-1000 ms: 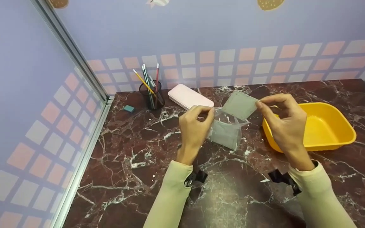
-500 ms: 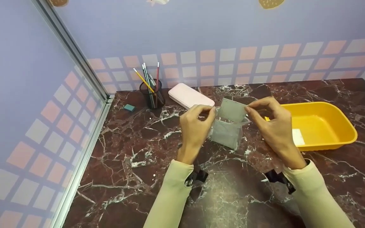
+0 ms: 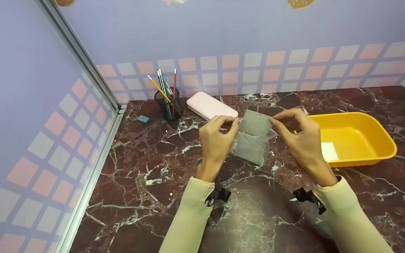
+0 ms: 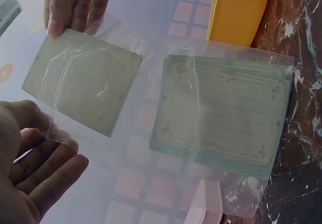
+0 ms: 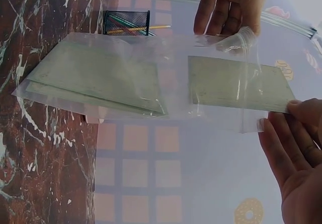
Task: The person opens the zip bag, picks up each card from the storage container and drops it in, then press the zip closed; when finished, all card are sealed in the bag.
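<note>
A clear zip bag (image 4: 241, 196) hangs close over the table, with several pale green note cards (image 4: 221, 116) lying in it. The cards have lines and an ornamental border. My left hand (image 3: 216, 140) pinches the bag's mouth between thumb and fingers. My right hand (image 3: 299, 135) pinches one corner of a single pale green card (image 3: 256, 123). In the right wrist view most of this card (image 5: 231, 83) lies within the bag's mouth, above the other cards and apart from them.
At the right stands a yellow plastic basin (image 3: 371, 137) with a white card (image 3: 329, 151) in it. Behind are a pink case (image 3: 209, 106), a black mesh cup (image 3: 169, 109) with several pencils, and a small teal block (image 3: 143, 119).
My right hand has moved left and slightly down, bringing the single card from beyond the bag into its mouth. The left hand stays in place, pinching the bag.
</note>
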{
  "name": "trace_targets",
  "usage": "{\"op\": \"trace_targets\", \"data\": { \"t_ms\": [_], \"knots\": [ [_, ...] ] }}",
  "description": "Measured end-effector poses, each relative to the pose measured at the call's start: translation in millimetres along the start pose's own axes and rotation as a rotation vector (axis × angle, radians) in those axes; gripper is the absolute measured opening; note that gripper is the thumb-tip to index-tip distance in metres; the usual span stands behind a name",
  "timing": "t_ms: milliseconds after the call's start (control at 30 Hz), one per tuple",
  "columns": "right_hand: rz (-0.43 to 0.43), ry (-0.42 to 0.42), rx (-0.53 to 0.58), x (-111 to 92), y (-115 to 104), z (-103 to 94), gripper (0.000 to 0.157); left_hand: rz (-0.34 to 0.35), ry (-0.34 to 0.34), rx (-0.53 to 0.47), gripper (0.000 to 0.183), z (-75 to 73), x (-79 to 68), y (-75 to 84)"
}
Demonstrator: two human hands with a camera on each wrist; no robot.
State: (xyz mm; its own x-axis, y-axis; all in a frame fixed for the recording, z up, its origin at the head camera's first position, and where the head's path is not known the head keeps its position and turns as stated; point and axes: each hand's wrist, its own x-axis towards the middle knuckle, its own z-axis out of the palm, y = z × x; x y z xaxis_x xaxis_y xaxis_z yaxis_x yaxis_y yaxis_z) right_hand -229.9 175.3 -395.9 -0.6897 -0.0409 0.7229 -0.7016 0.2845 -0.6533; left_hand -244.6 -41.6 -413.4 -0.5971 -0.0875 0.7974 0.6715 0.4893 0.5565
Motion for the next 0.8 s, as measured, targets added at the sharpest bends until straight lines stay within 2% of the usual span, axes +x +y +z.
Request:
{"op": "trace_targets", "data": {
  "t_ms": [200,433,800],
  "knots": [
    [-0.003,-0.059,-0.045,-0.6,6.0,2.0,0.014,-0.002,-0.002,-0.002,0.005,0.1,0.4,0.0],
    [-0.096,-0.13,-0.105,0.9,9.4,1.5,0.016,-0.001,-0.004,-0.005,0.005,0.1,0.7,0.9],
    [-0.212,-0.222,-0.268,0.7,9.3,2.2,0.024,-0.003,-0.016,0.012,0.005,-0.4,0.4,2.2]
  ]
}}
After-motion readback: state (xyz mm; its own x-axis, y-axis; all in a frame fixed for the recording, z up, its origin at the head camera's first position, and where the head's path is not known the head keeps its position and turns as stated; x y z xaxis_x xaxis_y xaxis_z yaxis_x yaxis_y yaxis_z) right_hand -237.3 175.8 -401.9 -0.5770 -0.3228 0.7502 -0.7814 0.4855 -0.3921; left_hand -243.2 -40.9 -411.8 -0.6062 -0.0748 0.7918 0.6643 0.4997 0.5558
